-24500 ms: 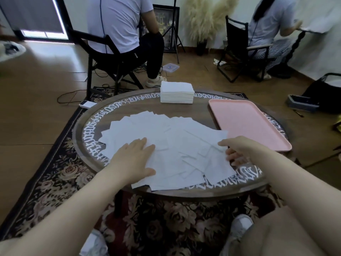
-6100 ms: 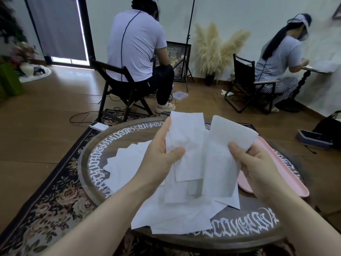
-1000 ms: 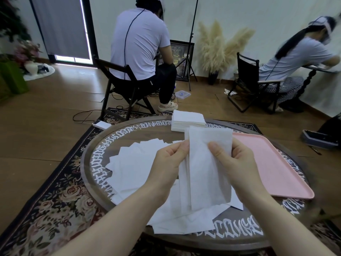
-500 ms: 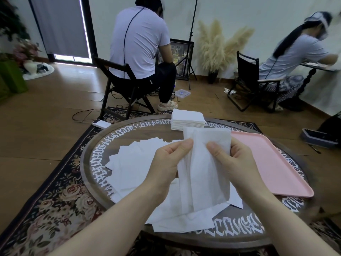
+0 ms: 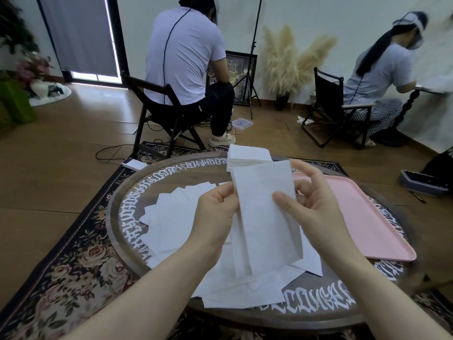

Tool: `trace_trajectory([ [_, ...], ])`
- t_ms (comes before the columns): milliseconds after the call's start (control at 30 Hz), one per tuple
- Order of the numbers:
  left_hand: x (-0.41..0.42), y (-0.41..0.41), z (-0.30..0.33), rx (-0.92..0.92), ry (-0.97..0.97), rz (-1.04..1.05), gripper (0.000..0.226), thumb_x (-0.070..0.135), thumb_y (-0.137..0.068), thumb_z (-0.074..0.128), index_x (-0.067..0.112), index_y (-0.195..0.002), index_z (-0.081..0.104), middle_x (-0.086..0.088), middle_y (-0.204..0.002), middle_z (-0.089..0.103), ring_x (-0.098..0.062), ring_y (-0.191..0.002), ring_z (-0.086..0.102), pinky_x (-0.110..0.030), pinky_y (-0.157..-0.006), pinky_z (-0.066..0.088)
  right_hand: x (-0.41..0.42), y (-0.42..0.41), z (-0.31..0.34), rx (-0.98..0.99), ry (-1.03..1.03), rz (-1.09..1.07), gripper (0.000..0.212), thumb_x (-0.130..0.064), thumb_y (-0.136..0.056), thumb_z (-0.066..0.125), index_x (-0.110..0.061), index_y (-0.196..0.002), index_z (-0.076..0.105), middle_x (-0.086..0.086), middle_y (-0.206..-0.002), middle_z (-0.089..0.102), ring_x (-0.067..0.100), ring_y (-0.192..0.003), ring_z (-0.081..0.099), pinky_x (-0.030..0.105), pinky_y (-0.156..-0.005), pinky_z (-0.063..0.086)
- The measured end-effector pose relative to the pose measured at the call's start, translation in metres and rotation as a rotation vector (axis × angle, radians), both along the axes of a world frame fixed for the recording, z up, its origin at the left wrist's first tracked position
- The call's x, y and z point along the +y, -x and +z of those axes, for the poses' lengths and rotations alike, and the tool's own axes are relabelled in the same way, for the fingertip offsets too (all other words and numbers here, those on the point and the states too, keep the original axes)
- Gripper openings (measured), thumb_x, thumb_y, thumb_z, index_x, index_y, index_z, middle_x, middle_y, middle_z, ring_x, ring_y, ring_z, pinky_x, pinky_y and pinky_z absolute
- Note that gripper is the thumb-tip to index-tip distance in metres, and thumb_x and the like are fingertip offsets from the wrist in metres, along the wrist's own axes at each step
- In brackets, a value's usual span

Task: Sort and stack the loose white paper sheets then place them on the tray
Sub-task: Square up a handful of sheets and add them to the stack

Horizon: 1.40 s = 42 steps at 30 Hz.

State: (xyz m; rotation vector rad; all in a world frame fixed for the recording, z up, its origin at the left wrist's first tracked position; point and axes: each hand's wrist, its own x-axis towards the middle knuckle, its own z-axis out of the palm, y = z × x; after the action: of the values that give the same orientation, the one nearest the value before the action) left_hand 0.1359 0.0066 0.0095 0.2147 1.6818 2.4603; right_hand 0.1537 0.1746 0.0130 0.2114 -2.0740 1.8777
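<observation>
Sheets gathered upright above tabletop, pinched at left edge by left hand, gripped at right edge by right hand, thumb in front. More loose sheets spread below; neat stack at far edge; pink tray to right

There is a single view, from a camera worn on the person's head. It looks forward and down over a round table, close enough that both forearms enter from the near edge and the hands sit mid-frame. The wide lens bends the room at the edges. The table fills the near and middle ground; beyond it, farther off, the view takes in the floor, two seated people and the far wall.
</observation>
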Motion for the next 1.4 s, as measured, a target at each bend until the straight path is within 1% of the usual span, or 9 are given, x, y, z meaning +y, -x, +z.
trace_trajectory([
  [133,-0.002,0.001,0.002,0.023,-0.015,0.003,0.023,0.004,-0.091,0.063,0.018,-0.107,0.072,-0.004,-0.1,0.077,-0.02,-0.09,0.073,-0.023,-0.064,0.055,0.006,-0.001,-0.001,0.058,-0.104,0.064,0.075,0.001,-0.09,0.065,-0.052,-0.139,0.042,0.01,-0.105,0.066,0.023,-0.092,0.067,0.035,-0.082,0.056],
  [300,-0.001,0.003,-0.004,0.129,-0.028,0.026,0.064,0.002,-0.088,0.068,0.046,-0.13,0.049,-0.001,-0.112,0.074,-0.018,-0.102,0.071,-0.03,-0.077,0.057,0.008,-0.003,-0.004,0.048,-0.078,0.067,0.073,0.002,-0.091,0.061,-0.055,-0.133,0.046,0.009,-0.099,0.067,0.032,-0.095,0.066,0.034,-0.081,0.058],
  [500,0.0,0.005,-0.006,0.159,-0.006,0.096,0.036,0.002,-0.088,0.068,0.029,-0.111,0.062,-0.003,-0.107,0.074,-0.023,-0.097,0.071,-0.031,-0.07,0.056,0.01,-0.002,-0.006,0.017,-0.059,0.047,0.072,0.008,-0.091,0.059,-0.048,-0.135,0.045,-0.001,-0.088,0.069,0.018,-0.082,0.067,0.025,-0.067,0.056],
  [633,-0.001,0.006,-0.006,0.177,0.034,0.122,0.023,-0.004,-0.087,0.066,0.019,-0.088,0.067,-0.002,-0.091,0.072,-0.018,-0.084,0.068,-0.03,-0.069,0.055,0.009,-0.002,-0.008,0.014,-0.05,0.064,0.073,0.007,-0.091,0.059,-0.051,-0.133,0.047,0.007,-0.094,0.069,0.03,-0.089,0.066,0.03,-0.074,0.057],
  [833,-0.002,0.006,-0.006,0.2,0.145,0.097,0.055,-0.016,-0.083,0.048,0.026,-0.052,0.062,0.01,-0.06,0.057,-0.007,-0.06,0.049,-0.016,-0.059,0.037,0.01,-0.002,-0.009,0.022,-0.051,0.067,0.072,0.005,-0.09,0.062,-0.047,-0.138,0.047,0.024,-0.098,0.059,0.048,-0.09,0.054,0.048,-0.084,0.049],
  [1033,-0.001,0.008,-0.007,0.198,0.11,0.13,0.053,-0.019,-0.082,0.051,0.025,-0.053,0.058,-0.003,-0.07,0.06,-0.021,-0.077,0.052,-0.036,-0.076,0.042,0.009,-0.003,-0.01,0.021,-0.086,0.063,0.075,0.005,-0.09,0.063,-0.053,-0.135,0.048,0.016,-0.1,0.062,0.053,-0.094,0.052,0.059,-0.09,0.048],
  [1133,-0.001,0.006,-0.007,0.188,0.068,0.098,0.027,-0.006,-0.087,0.064,0.019,-0.082,0.072,-0.006,-0.092,0.073,-0.024,-0.092,0.065,-0.041,-0.084,0.053,0.008,-0.004,-0.009,0.012,-0.075,0.058,0.074,0.005,-0.09,0.062,-0.052,-0.133,0.049,0.017,-0.102,0.064,0.051,-0.097,0.053,0.058,-0.091,0.049],
  [1233,-0.002,0.006,-0.005,0.157,0.05,0.039,0.021,-0.001,-0.089,0.064,0.011,-0.103,0.073,-0.004,-0.099,0.075,-0.019,-0.094,0.07,-0.03,-0.077,0.055,0.005,-0.005,-0.006,0.017,-0.058,0.05,0.073,0.006,-0.09,0.062,-0.052,-0.133,0.049,0.018,-0.105,0.064,0.05,-0.099,0.055,0.06,-0.091,0.048],
  [1400,-0.005,0.004,0.0,0.102,0.03,-0.043,0.038,0.038,-0.087,0.063,0.002,-0.093,0.072,0.011,-0.058,0.063,0.0,-0.043,0.053,-0.01,-0.041,0.036,0.004,-0.006,-0.003,0.037,-0.028,0.043,0.072,0.006,-0.09,0.061,-0.052,-0.13,0.051,0.018,-0.106,0.064,0.045,-0.097,0.061,0.053,-0.088,0.054],
])
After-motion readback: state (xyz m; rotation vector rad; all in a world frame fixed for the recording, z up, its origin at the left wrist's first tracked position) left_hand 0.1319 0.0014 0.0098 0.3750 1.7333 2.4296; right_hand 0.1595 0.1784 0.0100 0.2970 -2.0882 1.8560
